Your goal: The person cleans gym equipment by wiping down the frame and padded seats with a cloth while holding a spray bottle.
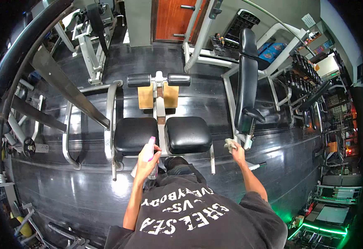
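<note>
My left hand is wrapped round a spray bottle with a white and pink head; its clear lower part shows below the fingers. The bottle stands in front of the left black seat pad of a gym bench. Out to the right, my right hand grips a pale crumpled cloth, held apart from the right seat pad. Beyond the pads are two black padded rollers and a wooden footplate on the bench's white frame.
An upright black bench in a white frame stands at the right. White machine tubing and a long grey bar rise at the left. A dumbbell rack is farther right. Dark rubber floor surrounds the bench.
</note>
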A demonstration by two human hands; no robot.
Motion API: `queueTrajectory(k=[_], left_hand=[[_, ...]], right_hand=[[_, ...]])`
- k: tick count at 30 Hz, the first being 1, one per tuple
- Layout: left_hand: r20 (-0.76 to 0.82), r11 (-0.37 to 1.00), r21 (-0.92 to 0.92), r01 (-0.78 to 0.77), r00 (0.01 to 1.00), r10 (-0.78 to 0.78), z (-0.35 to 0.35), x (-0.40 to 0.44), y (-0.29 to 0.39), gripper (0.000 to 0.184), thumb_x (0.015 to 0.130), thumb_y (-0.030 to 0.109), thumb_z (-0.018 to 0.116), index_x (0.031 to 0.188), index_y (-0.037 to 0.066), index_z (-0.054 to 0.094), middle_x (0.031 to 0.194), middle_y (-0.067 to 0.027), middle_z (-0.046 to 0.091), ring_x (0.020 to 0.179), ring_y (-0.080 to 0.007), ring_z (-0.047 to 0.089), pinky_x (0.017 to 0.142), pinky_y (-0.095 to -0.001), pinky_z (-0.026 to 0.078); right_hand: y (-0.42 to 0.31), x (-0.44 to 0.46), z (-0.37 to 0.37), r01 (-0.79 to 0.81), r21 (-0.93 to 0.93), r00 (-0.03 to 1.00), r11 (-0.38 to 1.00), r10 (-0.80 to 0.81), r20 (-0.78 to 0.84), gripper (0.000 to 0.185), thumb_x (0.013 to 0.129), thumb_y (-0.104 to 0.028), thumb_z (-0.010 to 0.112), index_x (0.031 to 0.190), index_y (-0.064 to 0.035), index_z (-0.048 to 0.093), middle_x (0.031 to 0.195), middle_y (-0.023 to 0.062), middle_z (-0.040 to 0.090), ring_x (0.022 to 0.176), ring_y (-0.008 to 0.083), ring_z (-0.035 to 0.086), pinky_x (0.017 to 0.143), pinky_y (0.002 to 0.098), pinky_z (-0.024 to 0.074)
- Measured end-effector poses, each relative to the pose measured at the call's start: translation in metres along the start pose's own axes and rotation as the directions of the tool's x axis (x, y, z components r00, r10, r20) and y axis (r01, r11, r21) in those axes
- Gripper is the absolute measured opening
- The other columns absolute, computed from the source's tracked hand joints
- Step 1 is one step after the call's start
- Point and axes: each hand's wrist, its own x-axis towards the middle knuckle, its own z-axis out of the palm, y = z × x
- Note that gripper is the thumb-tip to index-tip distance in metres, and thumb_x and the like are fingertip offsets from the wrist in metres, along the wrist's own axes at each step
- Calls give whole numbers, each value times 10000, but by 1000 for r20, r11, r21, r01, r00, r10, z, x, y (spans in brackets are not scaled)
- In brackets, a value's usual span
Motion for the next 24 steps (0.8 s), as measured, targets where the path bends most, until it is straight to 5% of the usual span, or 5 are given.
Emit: queueTrajectory(k=[5, 13, 19, 21, 24], left_hand=[[-3, 1000, -9, 12, 1000, -12, 13, 23, -3, 144, 865, 39, 617, 993, 11, 557, 860, -30, 598, 610, -66, 526, 554, -233, 452], [-39, 1000, 27, 16, 999, -15, 31, 46, -6, 149, 877, 53, 615, 1008, 17, 553, 866, -42, 604, 628, -72, 538, 560, -233, 459], [-50, 999, -9, 39, 998, -39, 48, 56, -7, 153, 869, 23, 614, 1009, 7, 554, 871, -35, 600, 639, -74, 551, 577, -239, 473], [-67, 997, -14, 70, 995, -71, 51, 59, -6, 160, 868, 23, 614, 1015, 9, 554, 879, -35, 603, 640, -73, 553, 578, -240, 474], [-82, 993, 13, 117, 990, -116, 54, 65, -2, 164, 868, 34, 619, 1020, 12, 563, 898, -36, 605, 634, -72, 553, 577, -238, 474]], right_hand=[[-26, 5, 16, -400, 852, 894, 337, 349, 281, 391, 881, -238, 566, 1247, -103, 544, 1122, 69, 645, 970, 205, 633, 835, 350, 514], [-110, 57, 37, -396, 912, 914, -103, 52, 403, 383, 901, -246, 519, 1235, -61, 553, 1175, 113, 636, 1011, 233, 640, 815, 374, 538], [-137, 116, 39, -482, 856, 866, 186, -52, 498, 397, 871, -192, 600, 1237, -44, 550, 1166, 101, 633, 1001, 205, 636, 850, 337, 520], [-152, 141, 45, -295, 686, 895, 665, -59, 442, 386, 856, -183, 633, 1203, -24, 577, 1117, 78, 646, 944, 157, 630, 825, 297, 506], [-160, 175, 43, -283, 498, 813, 820, -70, 578, 383, 837, -224, 636, 1151, -6, 612, 1059, 63, 661, 912, 131, 619, 823, 281, 485]])
